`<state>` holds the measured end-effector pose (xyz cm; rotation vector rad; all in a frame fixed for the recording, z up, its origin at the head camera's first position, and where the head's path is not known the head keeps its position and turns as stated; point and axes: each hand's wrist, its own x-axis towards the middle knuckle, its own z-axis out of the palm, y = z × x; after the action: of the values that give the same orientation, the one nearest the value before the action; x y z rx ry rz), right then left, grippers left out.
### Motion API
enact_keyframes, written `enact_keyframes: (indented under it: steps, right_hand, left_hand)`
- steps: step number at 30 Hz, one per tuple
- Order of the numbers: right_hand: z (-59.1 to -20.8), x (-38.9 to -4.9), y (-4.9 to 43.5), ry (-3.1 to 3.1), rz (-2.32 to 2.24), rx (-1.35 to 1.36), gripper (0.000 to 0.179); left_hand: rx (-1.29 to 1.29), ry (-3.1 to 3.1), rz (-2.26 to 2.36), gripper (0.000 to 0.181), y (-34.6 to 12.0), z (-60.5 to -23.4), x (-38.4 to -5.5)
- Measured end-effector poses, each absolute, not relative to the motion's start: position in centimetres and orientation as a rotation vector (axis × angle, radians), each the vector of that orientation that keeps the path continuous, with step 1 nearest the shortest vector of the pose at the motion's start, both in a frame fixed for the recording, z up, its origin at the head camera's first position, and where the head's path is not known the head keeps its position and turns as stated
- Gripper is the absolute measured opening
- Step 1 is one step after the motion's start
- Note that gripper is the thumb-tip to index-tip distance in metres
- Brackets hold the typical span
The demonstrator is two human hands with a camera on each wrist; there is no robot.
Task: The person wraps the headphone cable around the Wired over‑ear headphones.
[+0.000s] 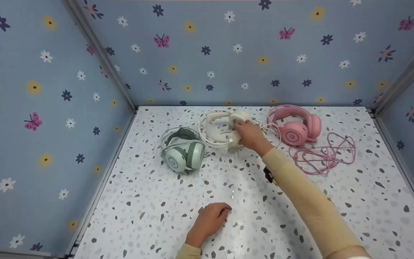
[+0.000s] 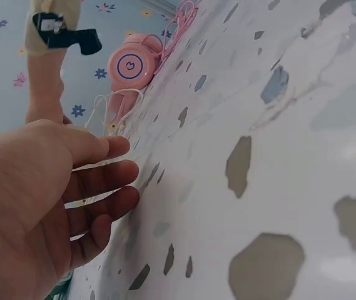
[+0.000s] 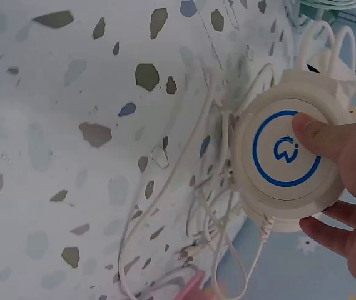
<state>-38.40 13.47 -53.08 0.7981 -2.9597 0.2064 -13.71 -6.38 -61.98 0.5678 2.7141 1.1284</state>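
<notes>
White headphones (image 1: 240, 116) lie at the back middle of the speckled tabletop, between a green pair and a pink pair. My right hand (image 1: 251, 136) grips them by an ear cup. In the right wrist view, the thumb presses on the blue-ringed face of that ear cup (image 3: 268, 181), and other fingers reach round its far edge. A white cable (image 3: 165, 181) trails from it over the table. My left hand (image 1: 210, 220) rests on the table near the front, its fingers loosely bent and holding nothing.
Green headphones (image 1: 183, 154) sit left of the white pair. Pink headphones (image 1: 296, 131) stand to the right, with their pink cable (image 1: 323, 158) in loose loops beside them. Flower-patterned panels (image 1: 210, 54) enclose the table's back and sides.
</notes>
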Motion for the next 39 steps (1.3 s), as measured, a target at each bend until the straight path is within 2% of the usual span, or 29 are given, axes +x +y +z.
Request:
enact_keyframes:
  steps: [3,7,10,14,21,26,33,39]
  right_hand:
    - [-52.0,-36.0,15.8,-2.912,0.296,0.865,0.057]
    - [-51.2,-32.5,18.6,-2.826,0.412,0.902,0.068]
    - [-50.8,-29.9,20.1,-2.755,0.473,0.888,0.065]
    - [-50.9,-26.2,21.2,-2.672,0.532,0.830,0.053]
    - [-53.8,-20.5,21.7,-2.533,0.704,0.771,0.058]
    - [-55.8,-18.7,22.1,-2.445,0.769,0.779,0.055]
    - [-57.5,-17.7,23.0,-2.411,0.735,0.773,0.056]
    - [-59.2,-17.2,22.9,-2.395,0.722,0.732,0.056]
  left_hand:
    - [0.562,2.699,1.160,0.017,-6.7,-62.1,-13.9]
    - [0.538,2.684,1.257,0.015,-7.0,-62.1,-14.2]
    - [0.461,2.634,1.437,0.018,-7.0,-61.8,-14.6]
    - [0.287,2.438,1.808,0.032,-6.5,-60.5,-15.5]
    - [0.086,1.927,2.294,0.056,-5.4,-56.5,-17.2]
    - [0.182,1.565,2.427,0.068,-4.9,-55.7,-17.9]
    - [0.402,1.357,2.410,0.063,-4.0,-55.9,-17.7]
    - [0.398,1.305,2.421,0.063,-2.6,-55.4,-17.7]
